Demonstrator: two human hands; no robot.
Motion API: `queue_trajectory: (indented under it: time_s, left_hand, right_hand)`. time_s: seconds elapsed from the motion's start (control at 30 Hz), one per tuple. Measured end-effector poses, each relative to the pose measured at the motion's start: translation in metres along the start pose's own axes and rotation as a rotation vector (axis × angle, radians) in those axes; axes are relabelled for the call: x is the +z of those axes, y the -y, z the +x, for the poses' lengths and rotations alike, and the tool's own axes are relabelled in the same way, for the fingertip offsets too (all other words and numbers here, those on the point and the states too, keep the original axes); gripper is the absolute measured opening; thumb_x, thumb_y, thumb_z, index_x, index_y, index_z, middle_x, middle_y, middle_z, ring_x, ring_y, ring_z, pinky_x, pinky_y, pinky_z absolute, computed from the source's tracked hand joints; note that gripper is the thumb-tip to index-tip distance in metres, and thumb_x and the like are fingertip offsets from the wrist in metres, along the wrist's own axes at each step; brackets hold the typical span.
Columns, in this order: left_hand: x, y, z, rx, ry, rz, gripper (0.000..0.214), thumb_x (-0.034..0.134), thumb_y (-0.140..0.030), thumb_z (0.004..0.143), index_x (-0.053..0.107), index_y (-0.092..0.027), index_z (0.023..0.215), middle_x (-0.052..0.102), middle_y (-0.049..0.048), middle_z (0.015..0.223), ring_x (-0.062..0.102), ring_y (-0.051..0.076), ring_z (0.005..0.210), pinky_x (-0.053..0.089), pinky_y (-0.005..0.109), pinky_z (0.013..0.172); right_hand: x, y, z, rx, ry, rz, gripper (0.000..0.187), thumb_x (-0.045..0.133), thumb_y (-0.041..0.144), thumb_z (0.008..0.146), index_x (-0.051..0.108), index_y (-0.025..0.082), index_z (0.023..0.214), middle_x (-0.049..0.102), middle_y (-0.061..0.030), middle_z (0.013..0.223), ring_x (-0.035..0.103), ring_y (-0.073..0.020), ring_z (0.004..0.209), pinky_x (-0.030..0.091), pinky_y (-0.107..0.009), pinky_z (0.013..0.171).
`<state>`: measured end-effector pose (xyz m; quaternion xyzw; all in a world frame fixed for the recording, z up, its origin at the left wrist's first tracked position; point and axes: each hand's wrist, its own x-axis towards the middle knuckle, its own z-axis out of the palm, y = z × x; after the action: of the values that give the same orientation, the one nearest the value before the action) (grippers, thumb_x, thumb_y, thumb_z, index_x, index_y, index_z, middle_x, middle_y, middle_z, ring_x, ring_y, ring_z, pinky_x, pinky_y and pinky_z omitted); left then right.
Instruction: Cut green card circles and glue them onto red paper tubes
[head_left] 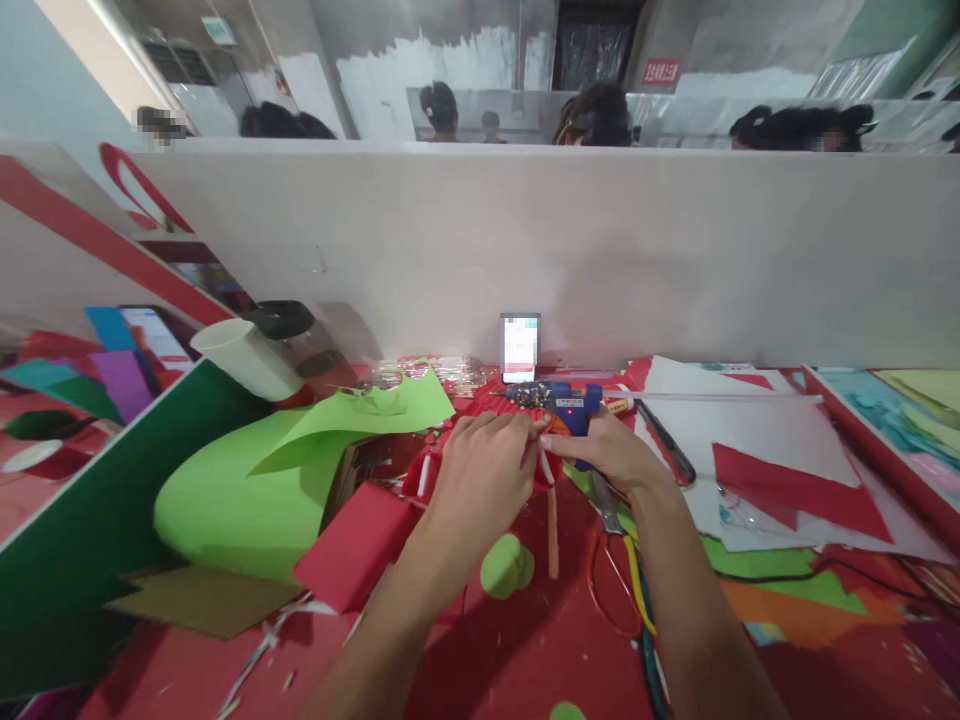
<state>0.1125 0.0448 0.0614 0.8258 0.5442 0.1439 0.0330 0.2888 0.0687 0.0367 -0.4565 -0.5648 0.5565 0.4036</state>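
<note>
The working point is a red piece [556, 472] near the middle of the red tabletop [495, 665], partly covered by the hands. A white strip shows at the right edge of the left hand's fingers.

Left hand [484, 468]: back uppermost, fingers curled over the piece. The tips are hidden, so whether this grip is clamped on the piece cannot be told. Right hand [616, 448]: a digit extends leftward to the left fingers, touching or nearly so. A pinch between its own digits cannot be confirmed.

The step in hand appears to be close two-handed finger work at the piece. A blue glue gun [559, 397] lies just beyond the hands, nozzle to the left, red indicator lit. Its handle passes behind the right hand; contact there cannot be judged.

The next move would seem to call for a steady left hand and fine fingertip control on the right. Treat the nozzle as hot — keep the left knuckles clear of it.

Adjacent items: green discs [502, 567] lie on the near side of the hands; red-handled scissors [592, 585] lie below the right hand, beside its forearm; a black cutter [667, 440] lies to the right — partly on white sheets [694, 400].
</note>
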Motion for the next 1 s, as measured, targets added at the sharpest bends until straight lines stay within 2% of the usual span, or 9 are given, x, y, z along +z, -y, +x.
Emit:
queue_trajectory:
  time_s: [0.1,0.23,0.4,0.53,0.7,0.87,1.0]
  left_hand:
    - [0.000,0.001,0.000,-0.006,-0.006,-0.018,0.019,0.047,-0.022,0.098,0.065,-0.020,0.089,0.074,0.0058,0.086,0.068,0.026,0.084,0.045,0.040,0.080]
    - [0.000,0.001,-0.001,0.004,0.004,-0.070,0.016,0.048,-0.018,0.096,0.061,-0.019,0.088,0.073,0.0057,0.090,0.067,0.025,0.084,0.044,0.039,0.076]
    - [0.002,0.002,-0.002,0.013,0.006,-0.109,0.013,0.048,-0.015,0.094,0.059,-0.019,0.089,0.072,0.0062,0.093,0.065,0.026,0.088,0.043,0.039,0.077]
    - [0.002,0.002,-0.002,0.020,0.005,-0.133,0.012,0.049,-0.013,0.093,0.058,-0.020,0.089,0.071,0.0050,0.093,0.064,0.026,0.088,0.042,0.039,0.077]
    - [0.002,0.002,-0.003,0.014,0.004,-0.135,0.012,0.049,-0.011,0.090,0.057,-0.020,0.088,0.070,0.0052,0.093,0.063,0.026,0.088,0.041,0.039,0.076]
    - [0.002,0.001,-0.003,0.012,0.019,-0.118,0.014,0.047,-0.010,0.090,0.056,-0.020,0.088,0.070,0.0060,0.093,0.062,0.026,0.087,0.040,0.038,0.077]
    - [0.002,0.001,-0.003,0.009,0.029,-0.106,0.015,0.045,-0.008,0.089,0.054,-0.020,0.088,0.069,0.0065,0.093,0.061,0.026,0.086,0.040,0.039,0.077]
  right_hand:
    - [-0.002,-0.002,0.000,0.069,-0.010,0.012,0.032,0.083,0.034,0.070,0.070,0.024,0.097,0.073,-0.0020,0.088,0.068,-0.0237,0.087,0.054,-0.037,0.080]
    - [-0.005,-0.006,0.002,0.105,-0.007,-0.018,0.028,0.084,0.033,0.068,0.067,0.024,0.089,0.064,0.0017,0.069,0.061,-0.0199,0.068,0.049,-0.034,0.067]
    - [-0.004,-0.007,0.003,0.083,-0.008,-0.013,0.029,0.082,0.031,0.068,0.066,0.023,0.091,0.065,0.0013,0.075,0.059,-0.0184,0.069,0.047,-0.033,0.067]
    - [-0.003,-0.005,0.002,0.121,-0.038,-0.059,0.025,0.080,0.033,0.071,0.065,0.022,0.088,0.065,0.0013,0.074,0.058,-0.0179,0.068,0.046,-0.032,0.064]
    - [-0.002,-0.006,0.001,0.037,-0.026,-0.058,0.031,0.079,0.030,0.071,0.068,0.024,0.100,0.072,-0.0028,0.098,0.064,-0.0218,0.088,0.051,-0.035,0.079]
    - [-0.002,-0.011,0.004,0.079,-0.049,-0.083,0.026,0.080,0.034,0.070,0.064,0.023,0.087,0.065,0.0013,0.075,0.057,-0.0173,0.067,0.044,-0.030,0.060]
    - [-0.003,-0.012,0.004,0.102,-0.048,-0.076,0.024,0.080,0.033,0.069,0.062,0.022,0.079,0.057,0.0038,0.065,0.048,-0.0140,0.057,0.038,-0.029,0.055]
